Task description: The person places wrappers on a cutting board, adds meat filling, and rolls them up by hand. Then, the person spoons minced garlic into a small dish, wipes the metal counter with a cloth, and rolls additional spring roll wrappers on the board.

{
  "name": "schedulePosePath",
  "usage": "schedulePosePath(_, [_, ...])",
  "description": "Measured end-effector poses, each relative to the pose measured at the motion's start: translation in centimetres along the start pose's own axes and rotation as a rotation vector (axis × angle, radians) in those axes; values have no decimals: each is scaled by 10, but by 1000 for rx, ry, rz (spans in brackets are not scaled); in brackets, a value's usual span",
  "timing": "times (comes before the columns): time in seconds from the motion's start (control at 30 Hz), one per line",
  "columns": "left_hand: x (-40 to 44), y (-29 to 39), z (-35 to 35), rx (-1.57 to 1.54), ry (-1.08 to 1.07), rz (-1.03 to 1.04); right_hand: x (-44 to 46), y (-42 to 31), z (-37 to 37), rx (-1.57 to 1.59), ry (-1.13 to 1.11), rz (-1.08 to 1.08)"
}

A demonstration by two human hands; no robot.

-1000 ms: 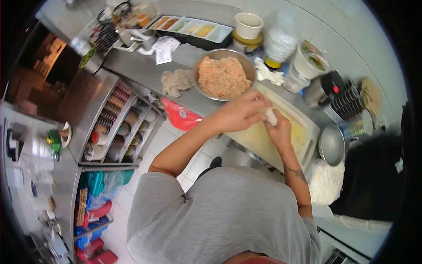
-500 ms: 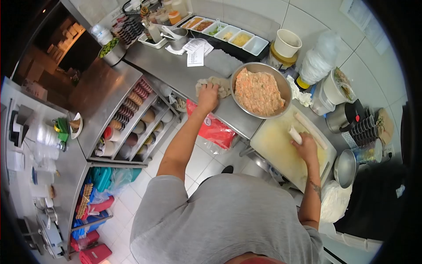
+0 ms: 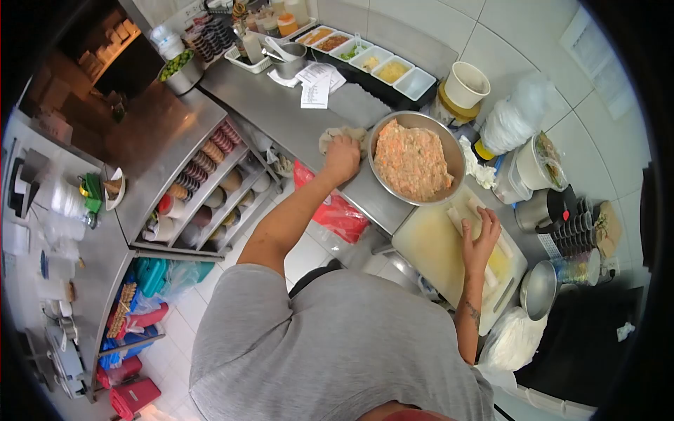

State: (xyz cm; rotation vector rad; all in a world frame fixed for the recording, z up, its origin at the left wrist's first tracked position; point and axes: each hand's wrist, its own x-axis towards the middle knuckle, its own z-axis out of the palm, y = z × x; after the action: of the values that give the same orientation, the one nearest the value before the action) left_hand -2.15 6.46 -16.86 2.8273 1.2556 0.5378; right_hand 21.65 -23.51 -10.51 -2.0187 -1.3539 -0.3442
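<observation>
My left hand rests on the steel counter with its fingers curled over a crumpled beige cloth, just left of a metal bowl. The bowl holds an orange-pink minced filling. Over the pale cutting board, my right hand has its thumb and fingers apart. A short white roll lies by its thumb, and a longer pale roll lies partly hidden beneath and beside the hand. What the rolls are made of cannot be made out.
Topping trays line the wall behind paper slips. Right of the board stand an empty-looking metal bowl and a plastic bag. A shelf unit with sauces and stacked lids stands at left. A red bag hangs below the counter edge.
My right hand has let go of the short roll, which now lies on the board, and its fingers have spread. My left hand stays at the cloth, closer to the bowl. The view has shifted slightly.
</observation>
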Motion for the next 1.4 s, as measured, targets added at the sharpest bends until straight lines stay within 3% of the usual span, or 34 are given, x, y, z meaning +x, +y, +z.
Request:
schedulePosePath(0.07, [8, -9, 5, -38, -19, 65, 8, -36, 1, 77, 92, -6])
schedulePosePath(0.17, [16, -18, -5, -212, -145, 107, 26, -103, 8, 267, 5, -155])
schedulePosePath(0.23, [29, -35, -33, -377, -312, 176, 38, -147, 23, 543, -252, -165])
schedulePosePath(0.3, [53, -65, -75, -552, -526, 308, 55, -186, 56, 597, -467, -228])
schedulePosePath(0.33, [70, -85, -96, -538, -527, 340, 64, -201, 75, 625, -575, -261])
schedulePosePath(0.4, [108, -140, -138, -501, -532, 401, 72, -222, 128, 376, -573, -260])
schedulePosePath(0.47, [146, -204, -184, -643, -338, 245, 76, -237, 189, 37, -457, -230])
schedulePosePath(0.5, [171, -252, -193, -713, -181, 296, 82, -238, 211, 67, -405, -88])
schedulePosePath(0.53, [193, -291, -209, -790, -89, 191, 84, -236, 230, 2, -390, 64])
schedulePosePath(0.57, [218, -337, -219, -631, 56, 51, 87, -236, 244, -87, -306, 70])
schedulePosePath(0.6, [252, -399, -213, -709, 174, 36, 83, -233, 256, -116, -240, 77])
schedulePosePath(0.63, [271, -430, -228, -611, 303, -102, 81, -230, 268, -178, -160, 59])
schedulePosePath(0.67, [292, -459, -236, -703, 383, -236, 89, -239, 269, -213, -176, 134])
schedulePosePath(0.77, [381, -584, -219, -207, 611, -128, 103, -246, 275, -269, -205, 250])
schedulePosePath(0.83, [430, -631, -201, -40, 636, 111, 110, -250, 277, -290, -189, 308])
schedulePosePath(0.9, [458, -649, -192, -32, 419, 216, 112, -259, 278, -308, -183, 389])
schedulePosePath(0.93, [471, -658, -189, -79, 217, 162, 114, -262, 279, -311, -179, 429])
schedulePosePath(1.07, [484, -660, -186, -143, 218, 197, 145, -304, 275, -309, -17, 423])
schedulePosePath(1.17, [501, -673, -188, -342, 67, 163, 163, -321, 277, -248, 32, 378])
schedulePosePath(1.23, [486, -640, -209, -495, 39, -165, 178, -332, 279, -118, 60, 360])
schedulePosePath(1.27, [495, -651, -200, -573, 87, -203, 185, -338, 282, -51, 76, 345])
schedulePosePath(1.37, [511, -662, -190, -527, -81, -247, 203, -352, 293, 330, 37, 435])
schedulePosePath(1.4, [512, -659, -190, -532, -114, -257, 207, -356, 294, 293, 31, 380])
